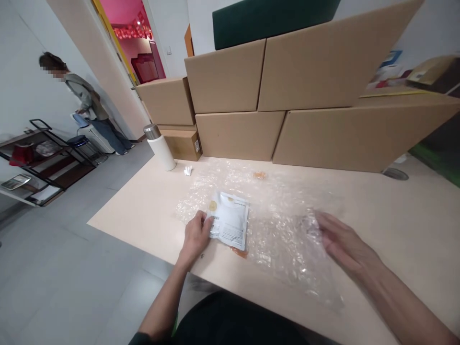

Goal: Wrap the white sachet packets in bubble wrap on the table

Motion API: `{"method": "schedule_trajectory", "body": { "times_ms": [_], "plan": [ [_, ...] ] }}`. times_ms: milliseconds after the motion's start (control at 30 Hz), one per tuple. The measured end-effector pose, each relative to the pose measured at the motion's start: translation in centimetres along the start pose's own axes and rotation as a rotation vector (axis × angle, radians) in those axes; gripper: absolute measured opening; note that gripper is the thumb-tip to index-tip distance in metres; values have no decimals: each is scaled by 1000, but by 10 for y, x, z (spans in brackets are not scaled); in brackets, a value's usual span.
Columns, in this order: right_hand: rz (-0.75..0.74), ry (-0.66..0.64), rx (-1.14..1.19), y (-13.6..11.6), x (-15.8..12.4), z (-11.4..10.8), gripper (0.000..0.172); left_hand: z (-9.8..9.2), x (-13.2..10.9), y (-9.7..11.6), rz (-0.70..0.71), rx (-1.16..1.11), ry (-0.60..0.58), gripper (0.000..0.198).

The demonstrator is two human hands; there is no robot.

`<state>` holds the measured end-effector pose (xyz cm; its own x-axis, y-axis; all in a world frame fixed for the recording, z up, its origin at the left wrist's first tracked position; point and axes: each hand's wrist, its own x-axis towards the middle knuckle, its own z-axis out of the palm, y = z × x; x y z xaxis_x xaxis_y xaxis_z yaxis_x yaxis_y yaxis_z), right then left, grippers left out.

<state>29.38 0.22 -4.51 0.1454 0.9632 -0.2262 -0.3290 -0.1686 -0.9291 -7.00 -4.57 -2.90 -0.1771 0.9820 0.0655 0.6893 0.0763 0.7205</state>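
A white printed pouch (230,218) with a round gold mark lies on a sheet of clear bubble wrap (283,244) spread across the table. My left hand (197,235) pinches the pouch's left edge, thumb on top. Off to the right, my right hand (341,242) is closed on the bubble wrap's right edge, which looks bunched and slightly raised there. An orange patch (240,252) shows at the pouch's lower edge; I cannot tell what it is. Another orange patch (259,175) shows through the wrap farther back.
Stacked cardboard boxes (237,136) line the back of the table (143,206), with a dark green box (273,21) on top. A white bottle (161,151) and a crumpled white scrap (188,170) stand back left. A person (89,100) is beyond, near a rack (50,163).
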Motion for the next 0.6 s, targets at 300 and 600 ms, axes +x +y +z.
{"method": "schedule_trajectory", "body": {
  "times_ms": [300,600],
  "plan": [
    [-39,288,-234,-19,15,-23,14,-6,15,-12,-33,-538,78,36],
    [-555,209,-829,-19,36,-103,25,-8,48,-10,-116,-679,-64,47]
  ]
}}
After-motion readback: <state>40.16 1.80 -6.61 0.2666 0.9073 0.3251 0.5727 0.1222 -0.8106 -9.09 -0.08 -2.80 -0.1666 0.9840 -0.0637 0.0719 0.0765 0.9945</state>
